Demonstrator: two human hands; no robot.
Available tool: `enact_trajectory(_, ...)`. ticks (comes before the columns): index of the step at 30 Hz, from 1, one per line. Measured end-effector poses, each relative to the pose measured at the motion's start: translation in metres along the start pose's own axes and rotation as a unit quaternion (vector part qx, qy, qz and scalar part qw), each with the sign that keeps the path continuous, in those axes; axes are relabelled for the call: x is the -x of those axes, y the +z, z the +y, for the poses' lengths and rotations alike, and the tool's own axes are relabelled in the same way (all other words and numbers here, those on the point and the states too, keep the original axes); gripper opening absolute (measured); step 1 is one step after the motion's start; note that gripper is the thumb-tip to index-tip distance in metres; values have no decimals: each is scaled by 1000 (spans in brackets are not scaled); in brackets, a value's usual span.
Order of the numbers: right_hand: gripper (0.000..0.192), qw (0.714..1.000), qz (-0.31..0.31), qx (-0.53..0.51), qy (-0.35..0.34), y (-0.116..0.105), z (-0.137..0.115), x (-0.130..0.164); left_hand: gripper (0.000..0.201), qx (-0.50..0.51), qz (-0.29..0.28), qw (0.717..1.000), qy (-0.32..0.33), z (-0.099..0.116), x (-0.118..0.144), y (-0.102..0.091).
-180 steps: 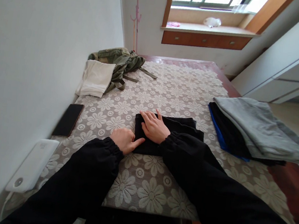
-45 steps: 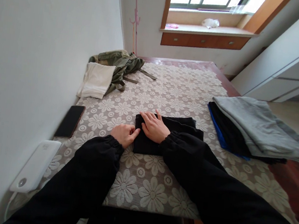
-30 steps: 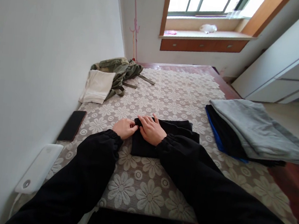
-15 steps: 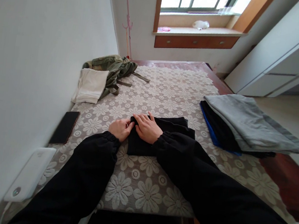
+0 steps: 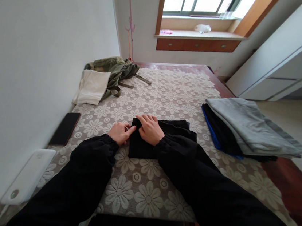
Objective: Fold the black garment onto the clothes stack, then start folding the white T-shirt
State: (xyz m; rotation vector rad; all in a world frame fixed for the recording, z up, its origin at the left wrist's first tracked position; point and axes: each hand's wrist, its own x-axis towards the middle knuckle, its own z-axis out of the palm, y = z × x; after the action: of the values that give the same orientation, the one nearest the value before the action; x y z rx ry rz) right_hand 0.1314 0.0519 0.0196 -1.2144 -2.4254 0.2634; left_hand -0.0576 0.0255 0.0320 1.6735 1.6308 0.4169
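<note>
Right hand: I see it spread flat, pressing the folded black garment.
Left hand: loosely curled, fingertips touching the garment's left edge.

- folded cloth under the hands: plain black
- sleeves: black
- lace cover on the tabletop: cream-white, repeating daisy-like flowers over a grey-brown ground
- tabletop edge: reddish-brown wood
- pile at right: grey garment on top, black layer beneath, bright blue edge
- bundle at far left: olive green
- folded piece beside it: off-white
- phone: black
- flat device by the wall: white
</note>
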Motion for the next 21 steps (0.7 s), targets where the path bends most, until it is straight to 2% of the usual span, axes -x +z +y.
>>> enact_trajectory(3,48,999,30,-21,11,-4,-1,-1,44,81,22,996,4,-3,-3,4)
enact_trajectory(6,43,997,58,-52,21,-8,-1,-2,50,169,27,985,24,-1,-3,7)
enact_trajectory(9,41,992,84,-84,31,-9,1,-3,60,238,-22,971,18,4,0,9)
enact_trajectory(12,41,988,101,-112,40,-9,4,-5,58,236,-67,969,11,5,0,11)
enact_trajectory(14,43,987,95,-125,48,-9,5,-6,48,199,-50,978,31,3,-1,14)
enact_trajectory(17,50,988,73,-127,48,-13,1,-7,38,151,6,987,54,-4,-5,20)
enact_trajectory(21,55,994,48,-102,2,-23,-13,-2,37,174,45,982,65,-9,-8,30)
